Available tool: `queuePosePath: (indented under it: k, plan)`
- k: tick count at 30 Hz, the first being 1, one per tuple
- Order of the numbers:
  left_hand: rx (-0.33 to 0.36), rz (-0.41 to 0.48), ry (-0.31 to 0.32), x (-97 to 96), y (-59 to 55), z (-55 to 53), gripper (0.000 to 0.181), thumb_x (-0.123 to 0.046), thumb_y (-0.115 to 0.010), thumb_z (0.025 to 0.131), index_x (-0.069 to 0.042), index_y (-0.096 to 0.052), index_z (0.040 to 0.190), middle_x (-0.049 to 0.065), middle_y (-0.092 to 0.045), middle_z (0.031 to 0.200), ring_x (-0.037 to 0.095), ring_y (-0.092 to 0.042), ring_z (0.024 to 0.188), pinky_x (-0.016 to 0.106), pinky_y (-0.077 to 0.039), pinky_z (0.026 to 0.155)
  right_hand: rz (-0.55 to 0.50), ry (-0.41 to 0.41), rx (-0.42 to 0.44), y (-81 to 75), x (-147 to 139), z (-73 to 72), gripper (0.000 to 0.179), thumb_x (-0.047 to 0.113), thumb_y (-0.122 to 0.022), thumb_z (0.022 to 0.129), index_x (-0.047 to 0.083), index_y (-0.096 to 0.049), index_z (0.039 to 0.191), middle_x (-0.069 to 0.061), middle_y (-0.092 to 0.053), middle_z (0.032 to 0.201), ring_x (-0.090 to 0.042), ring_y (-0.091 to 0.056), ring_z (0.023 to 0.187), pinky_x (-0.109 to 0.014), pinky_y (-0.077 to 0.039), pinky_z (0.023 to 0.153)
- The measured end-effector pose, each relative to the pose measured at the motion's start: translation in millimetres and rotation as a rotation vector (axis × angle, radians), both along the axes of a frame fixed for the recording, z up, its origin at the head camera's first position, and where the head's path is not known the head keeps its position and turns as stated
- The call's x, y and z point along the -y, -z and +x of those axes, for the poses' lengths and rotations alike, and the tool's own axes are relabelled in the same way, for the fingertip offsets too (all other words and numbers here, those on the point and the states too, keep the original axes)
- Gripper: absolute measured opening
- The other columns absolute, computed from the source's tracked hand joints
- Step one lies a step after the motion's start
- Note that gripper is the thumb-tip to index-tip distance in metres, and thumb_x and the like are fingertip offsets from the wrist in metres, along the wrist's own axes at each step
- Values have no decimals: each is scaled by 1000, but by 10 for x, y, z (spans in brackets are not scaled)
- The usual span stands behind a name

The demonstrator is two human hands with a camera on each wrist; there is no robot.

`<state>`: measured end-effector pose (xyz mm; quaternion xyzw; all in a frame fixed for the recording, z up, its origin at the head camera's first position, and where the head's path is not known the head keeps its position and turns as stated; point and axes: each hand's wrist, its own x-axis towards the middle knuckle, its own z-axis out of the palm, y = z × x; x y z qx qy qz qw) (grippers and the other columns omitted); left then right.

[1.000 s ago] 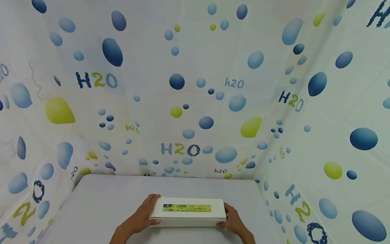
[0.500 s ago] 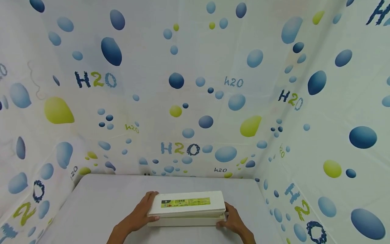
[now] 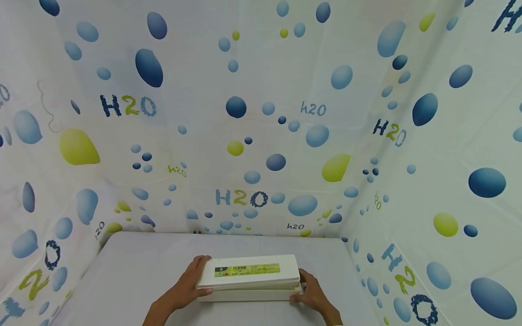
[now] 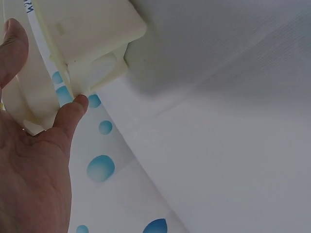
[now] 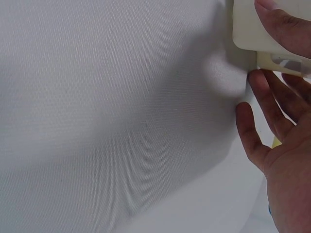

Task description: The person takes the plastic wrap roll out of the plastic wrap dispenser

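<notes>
A long white cling film box (image 3: 253, 295) with a yellow-green label on its lid (image 3: 248, 261) lies on the table's near middle. The lid is tilted up, leaving a gap above the base at the right end. My left hand (image 3: 185, 285) holds the left end, thumb in front and fingers at the far side. In the left wrist view, one fingertip of the left hand (image 4: 39, 165) touches the box's end edge. At the right end my right hand (image 3: 311, 294) grips the base, with the thumb on its front. The box's inside is hidden.
A white cloth covers the table (image 3: 142, 258). Hanging fabric (image 3: 261, 136) printed with blue and green drops and "H2O" encloses the back and both sides.
The lid has gone from flat on the base to tilted, its right end raised. The left fingers have shifted slightly left and up with it. The right hand is almost unmoved.
</notes>
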<state>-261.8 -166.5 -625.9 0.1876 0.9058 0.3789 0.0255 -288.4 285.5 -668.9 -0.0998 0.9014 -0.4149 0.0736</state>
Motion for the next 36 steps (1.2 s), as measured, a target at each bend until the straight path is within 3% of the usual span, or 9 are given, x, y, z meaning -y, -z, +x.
queuePosePath:
  k: [12, 21, 36]
  plan:
    - [24, 26, -30, 29, -21, 22, 96, -46, -85, 93, 0, -36, 161, 31, -39, 161, 54, -46, 146, 76, -40, 116, 5, -12, -19, -3, 7, 1, 93, 16, -101, 75, -6, -54, 152, -21, -71, 141, -39, -68, 126, -64, -52, 108]
    - [40, 32, -60, 80, -41, 33, 99, -46, -84, 94, 2, -33, 163, 33, -36, 163, 57, -40, 151, 77, -36, 120, 14, -6, -23, -6, 3, 11, 94, 21, -101, 76, -6, -54, 152, -22, -70, 142, -39, -68, 126, -62, -54, 107]
    - [19, 35, -93, 194, -55, 44, 97, -47, -83, 95, 0, -31, 163, 34, -35, 163, 56, -42, 148, 78, -37, 117, 2, 3, -10, -8, 5, 32, 93, 20, -102, 76, -6, -54, 152, -23, -70, 141, -39, -68, 124, -67, -52, 109]
